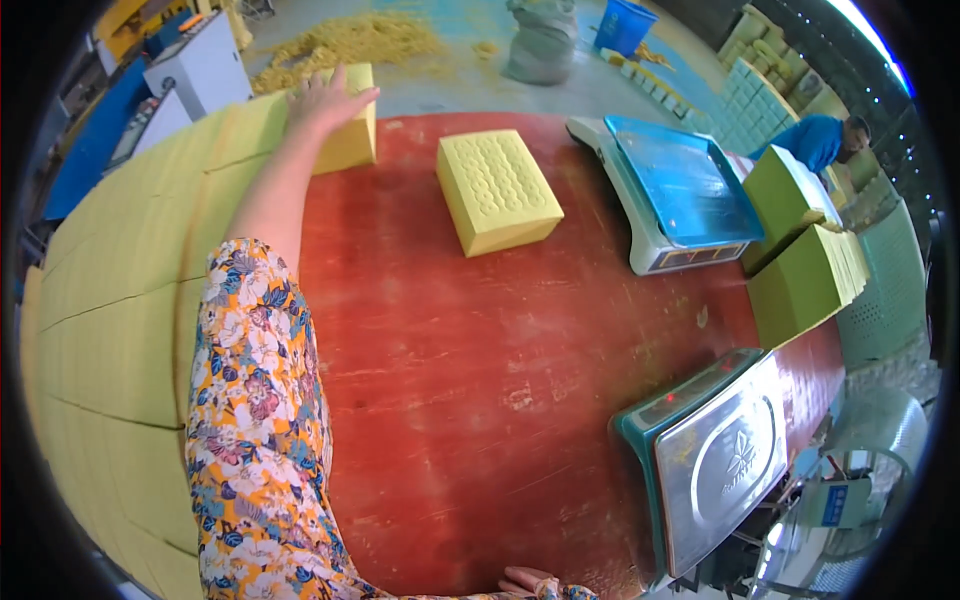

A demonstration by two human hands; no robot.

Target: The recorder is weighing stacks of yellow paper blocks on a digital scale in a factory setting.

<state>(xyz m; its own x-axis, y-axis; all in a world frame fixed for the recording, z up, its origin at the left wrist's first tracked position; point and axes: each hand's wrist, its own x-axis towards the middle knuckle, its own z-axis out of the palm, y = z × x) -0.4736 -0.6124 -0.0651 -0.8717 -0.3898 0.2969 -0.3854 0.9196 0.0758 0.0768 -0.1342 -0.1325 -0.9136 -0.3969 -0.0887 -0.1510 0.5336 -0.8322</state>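
yellow block (pixel 350 143) under my left hand (pixel 322 103): boxy, flat-sided, sits at far end of yellow stacks (pixel 120 340), far left of red table (pixel 470 400).

Embossed block (pixel 500 178) made of matt ppr. Table (pixel 470 400) surf. scuffed, semi-gloss. Near scale's plate (pixel 705 475) made of smooth, shiny metal.

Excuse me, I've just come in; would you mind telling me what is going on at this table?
A person in a flowered sleeve has the left hand on a yellow block at the far left of the red table. The right hand, mostly out of view, is at the near edge. A patterned yellow block sits alone near the far edge, with a blue-topped scale to its right. A silver-topped scale stands nearer.
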